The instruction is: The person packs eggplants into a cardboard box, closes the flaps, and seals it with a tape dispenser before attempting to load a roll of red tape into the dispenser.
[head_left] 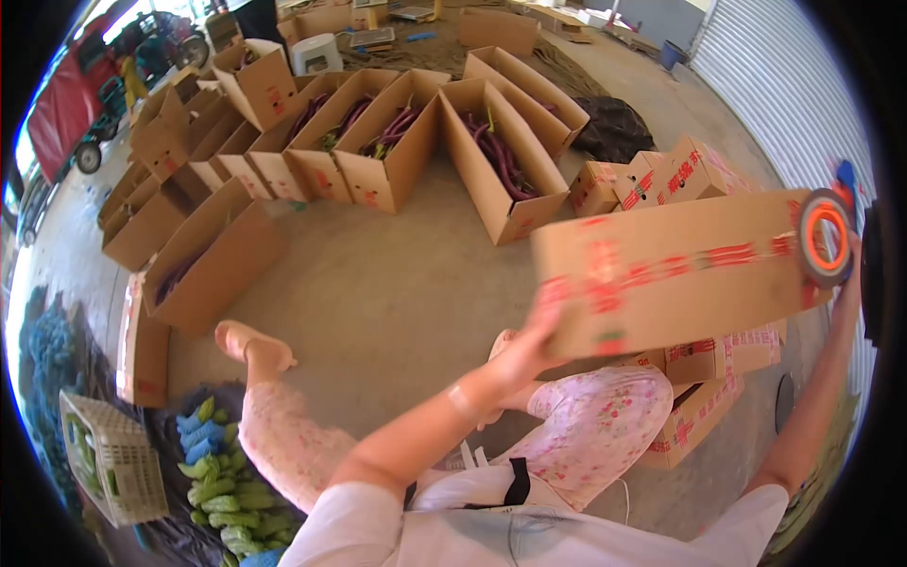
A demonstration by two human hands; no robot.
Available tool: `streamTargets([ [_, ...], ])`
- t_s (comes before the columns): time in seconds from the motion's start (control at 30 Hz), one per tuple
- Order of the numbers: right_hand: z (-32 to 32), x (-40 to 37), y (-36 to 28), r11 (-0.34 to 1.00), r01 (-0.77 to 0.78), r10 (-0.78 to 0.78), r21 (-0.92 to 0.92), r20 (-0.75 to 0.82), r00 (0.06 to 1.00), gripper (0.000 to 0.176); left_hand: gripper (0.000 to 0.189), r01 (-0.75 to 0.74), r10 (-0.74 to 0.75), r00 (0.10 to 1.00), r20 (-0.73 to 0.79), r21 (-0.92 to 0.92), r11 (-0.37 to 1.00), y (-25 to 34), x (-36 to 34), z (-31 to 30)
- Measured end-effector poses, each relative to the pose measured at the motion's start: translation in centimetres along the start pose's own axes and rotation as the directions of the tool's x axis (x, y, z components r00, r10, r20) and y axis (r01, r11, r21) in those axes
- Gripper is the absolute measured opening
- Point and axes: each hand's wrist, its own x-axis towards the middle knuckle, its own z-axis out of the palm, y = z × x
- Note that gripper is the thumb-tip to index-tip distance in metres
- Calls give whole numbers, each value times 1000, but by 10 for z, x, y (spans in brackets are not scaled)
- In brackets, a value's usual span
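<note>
I hold up a long closed cardboard box point(690, 269) with red printing in front of me, above my knees. My left hand point(531, 342) grips its lower left end. At the box's right end my right hand point(847, 283) presses a tape dispenser with an orange-cored roll point(827, 236) against the cardboard. I sit on the floor with my legs in pink patterned trousers point(595, 425) stretched out and one bare foot point(248, 345) showing.
Several open cardboard boxes point(501, 161) with long purple eggplants stand in rows on the concrete floor point(406, 283) ahead. Closed taped boxes point(652, 180) lie at right and under the held box. Green vegetables point(222, 491) and a plastic crate point(109, 458) lie at lower left.
</note>
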Motion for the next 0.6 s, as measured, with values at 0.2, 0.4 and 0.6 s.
streamTargets([
  [0.2,-1,-56,36,801,-238,338,550,-87,937,55,76,-64,135,990,35,974,218,15,96,5],
  [0.4,207,-240,-14,914,-260,88,312,473,877,86,66,389,305,901,-307,884,-260,74,145,-98],
  [0.6,259,-253,12,984,148,0,-95,841,541,81,56,387,306,919,-249,720,-576,93,269,-179],
])
